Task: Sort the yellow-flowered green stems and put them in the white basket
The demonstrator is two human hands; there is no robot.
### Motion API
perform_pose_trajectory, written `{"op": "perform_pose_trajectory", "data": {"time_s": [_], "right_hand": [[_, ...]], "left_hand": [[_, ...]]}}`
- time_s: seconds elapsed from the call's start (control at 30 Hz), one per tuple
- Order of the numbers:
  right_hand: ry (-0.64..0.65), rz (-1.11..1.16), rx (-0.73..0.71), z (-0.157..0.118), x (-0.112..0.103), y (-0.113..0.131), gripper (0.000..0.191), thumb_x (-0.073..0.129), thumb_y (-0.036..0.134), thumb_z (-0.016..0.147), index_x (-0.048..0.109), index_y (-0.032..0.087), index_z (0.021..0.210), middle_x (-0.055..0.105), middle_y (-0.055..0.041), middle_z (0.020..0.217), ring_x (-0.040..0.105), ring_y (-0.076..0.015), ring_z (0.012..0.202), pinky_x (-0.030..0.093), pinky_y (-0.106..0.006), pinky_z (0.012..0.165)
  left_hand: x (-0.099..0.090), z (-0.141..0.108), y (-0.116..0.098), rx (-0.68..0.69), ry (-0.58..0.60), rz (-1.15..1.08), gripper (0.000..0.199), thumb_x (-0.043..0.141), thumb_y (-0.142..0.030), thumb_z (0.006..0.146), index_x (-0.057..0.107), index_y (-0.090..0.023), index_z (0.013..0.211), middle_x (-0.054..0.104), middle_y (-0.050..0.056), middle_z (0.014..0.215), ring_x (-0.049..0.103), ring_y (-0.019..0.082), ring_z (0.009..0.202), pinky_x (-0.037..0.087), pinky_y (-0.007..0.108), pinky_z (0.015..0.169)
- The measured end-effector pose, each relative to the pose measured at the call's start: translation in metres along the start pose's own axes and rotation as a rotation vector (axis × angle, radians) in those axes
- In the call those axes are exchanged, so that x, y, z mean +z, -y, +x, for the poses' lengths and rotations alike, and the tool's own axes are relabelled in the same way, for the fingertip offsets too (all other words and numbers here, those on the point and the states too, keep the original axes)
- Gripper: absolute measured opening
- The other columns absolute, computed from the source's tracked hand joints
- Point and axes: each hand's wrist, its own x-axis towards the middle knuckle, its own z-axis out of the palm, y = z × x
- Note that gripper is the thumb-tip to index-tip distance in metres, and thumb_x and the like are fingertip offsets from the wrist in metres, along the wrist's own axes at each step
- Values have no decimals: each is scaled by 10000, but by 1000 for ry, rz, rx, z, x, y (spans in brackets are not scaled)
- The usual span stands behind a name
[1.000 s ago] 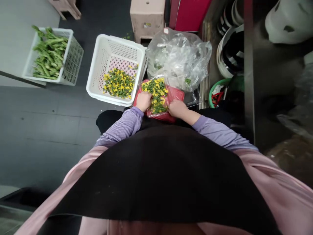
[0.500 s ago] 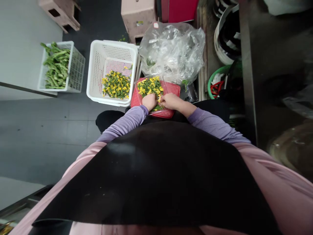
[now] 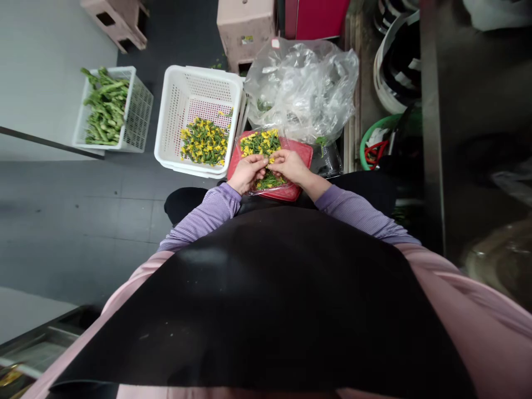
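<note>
A clear plastic tray (image 3: 254, 191) of yellow-flowered green sprigs (image 3: 261, 143) rests on a red plastic board (image 3: 306, 153) in front of my lap. Over its middle, my left hand (image 3: 246, 172) has thumb and fingertips pinched together; what lies between them is too small to make out. Facing it from the right, my right hand (image 3: 290, 167) pinches at a small yellow flower sprig (image 3: 271, 160). The two sets of fingertips nearly meet above the sprigs. Just left of the board, a white perforated basket (image 3: 163, 119) holds a loose heap of the same flowers (image 3: 204, 141).
Beyond the board lies a big crumpled clear plastic bag (image 3: 307, 88). Another white basket (image 3: 141, 119) with thick green stalks (image 3: 107, 108) stands farther left. A pink stool (image 3: 246, 30) is behind; a green tub (image 3: 366, 147) and a metal counter edge (image 3: 432, 122) flank the right.
My left hand has turned from a curled fist over the sprigs to a fingertip pinch, its wrist shifting slightly left. My right fingertips have risen a little. The whole view has shifted slightly.
</note>
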Motion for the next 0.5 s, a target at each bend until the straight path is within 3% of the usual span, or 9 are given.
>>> {"op": "perform_pose_trajectory", "data": {"time_s": [0.2, 0.4, 0.5], "right_hand": [[38, 12, -9, -4, -2, 3, 203, 740, 91, 730, 615, 189, 856, 562, 90, 542, 508, -75, 485, 388, -182, 500], [139, 51, 42, -4, -10, 7, 311, 697, 58, 737, 692, 185, 1021, 610, 74, 581, 507, -81, 479, 408, -193, 503], [130, 43, 56, -1, -12, 10, 232, 715, 70, 739, 718, 169, 948, 632, 54, 617, 502, -78, 488, 404, -203, 505]], "left_hand": [[0, -9, 4, -12, 4, 51, 287, 794, -184, 831, 534, -156, 714, 531, -84, 467, 472, 23, 381, 366, 134, 413], [-7, -13, 1, 1, 34, 21, 189, 731, -119, 849, 569, -145, 755, 565, -63, 490, 520, 46, 411, 415, 150, 447], [-11, -14, -1, 36, -3, 32, 169, 757, -134, 820, 590, -135, 793, 581, -66, 525, 540, 44, 430, 426, 150, 456]]}}
